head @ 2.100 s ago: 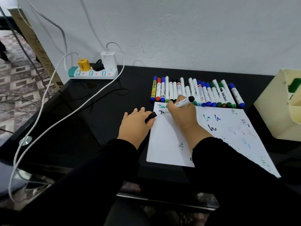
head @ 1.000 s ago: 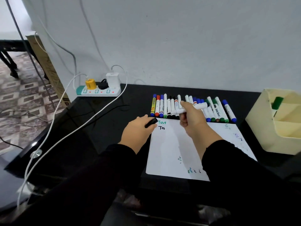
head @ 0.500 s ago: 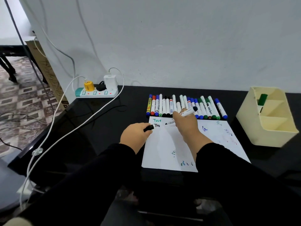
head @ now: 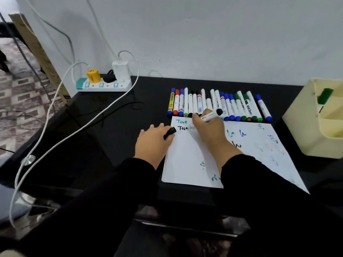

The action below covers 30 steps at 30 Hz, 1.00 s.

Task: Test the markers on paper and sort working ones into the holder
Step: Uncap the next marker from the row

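While left hand [head: 154, 139] pinches black cap [head: 169, 133], right hand [head: 208, 129] marker [head: 210, 115] touching paper [head: 187, 156]

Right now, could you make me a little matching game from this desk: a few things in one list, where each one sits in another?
Things:
1. black cap
2. white marker
3. green marker
4. power strip

Places:
A. in the cream holder
B. held in the left hand
C. far left of the desk, by the wall
D. held in the right hand, tip on the paper

Pairs: 1-B, 2-D, 3-A, 4-C
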### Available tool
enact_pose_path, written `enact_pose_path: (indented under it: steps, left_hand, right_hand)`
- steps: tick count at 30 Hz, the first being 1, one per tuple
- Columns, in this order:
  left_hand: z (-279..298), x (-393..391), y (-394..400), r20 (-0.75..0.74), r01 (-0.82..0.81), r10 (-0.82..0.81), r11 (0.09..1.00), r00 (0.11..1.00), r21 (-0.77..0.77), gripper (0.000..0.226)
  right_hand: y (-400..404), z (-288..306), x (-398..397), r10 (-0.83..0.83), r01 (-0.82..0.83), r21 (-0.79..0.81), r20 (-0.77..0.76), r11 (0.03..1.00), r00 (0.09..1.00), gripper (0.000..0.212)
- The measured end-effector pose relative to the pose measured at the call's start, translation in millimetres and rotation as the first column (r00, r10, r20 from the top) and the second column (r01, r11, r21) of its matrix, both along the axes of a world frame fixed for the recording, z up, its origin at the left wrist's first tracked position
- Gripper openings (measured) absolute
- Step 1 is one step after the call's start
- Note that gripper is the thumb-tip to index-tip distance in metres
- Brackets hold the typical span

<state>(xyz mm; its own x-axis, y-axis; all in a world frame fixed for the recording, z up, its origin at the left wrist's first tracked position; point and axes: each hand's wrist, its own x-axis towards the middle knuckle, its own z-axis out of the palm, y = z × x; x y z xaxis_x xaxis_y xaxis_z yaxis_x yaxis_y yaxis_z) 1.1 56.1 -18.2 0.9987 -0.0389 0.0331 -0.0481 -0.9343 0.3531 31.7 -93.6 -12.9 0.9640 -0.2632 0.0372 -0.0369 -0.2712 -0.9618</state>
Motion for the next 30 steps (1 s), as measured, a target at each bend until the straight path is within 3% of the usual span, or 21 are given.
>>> enact_pose_path:
  steps: [9, 12, 16, 19, 25, 30]
  left_hand:
    - [-6.6, 6.1, 2.0, -0.04, -0.002, 0.002, 1.0, 0.999, 0.002, 0.038]
    - [-5.8, 4.9, 2.5, -0.059, -0.002, 0.001, 1.0, 0.998, -0.013, 0.039]
    - [2.8, 3.7, 5.2, -0.07, 0.004, -0.013, 0.991, 0.997, -0.132, 0.038]
    - [19.8, -2.0, 4.6, -0.004, 0.035, -0.037, 0.961, 0.999, -0.276, 0.038]
    - [50.9, -23.7, -7.8, 0.006, 0.093, -0.101, 0.891, 0.995, -0.445, 0.039]
    - [68.0, -41.2, -16.5, -0.017, 0.098, -0.119, 0.879, 0.993, -0.466, 0.04]
  right_hand:
    - [-0.8, 2.3, 2.1, -0.013, 0.013, -0.083, 0.001, 0.996, 1.0, 0.034]
    - [-2.8, 6.0, 1.1, -0.024, 0.024, -0.012, -0.051, 1.0, 0.998, 0.033]
    - [-9.3, 15.8, -2.4, -0.098, 0.107, 0.183, -0.056, 0.977, 0.994, 0.031]
    - [-10.8, 28.5, -9.2, -0.042, 0.057, 0.34, -0.053, 0.939, 0.998, 0.029]
    - [-12.1, 57.7, -32.7, 0.018, -0.028, 0.35, 0.032, 0.936, 0.999, 0.033]
    - [-21.5, 75.9, -54.1, 0.003, -0.031, 0.307, 0.092, 0.951, 0.996, 0.036]
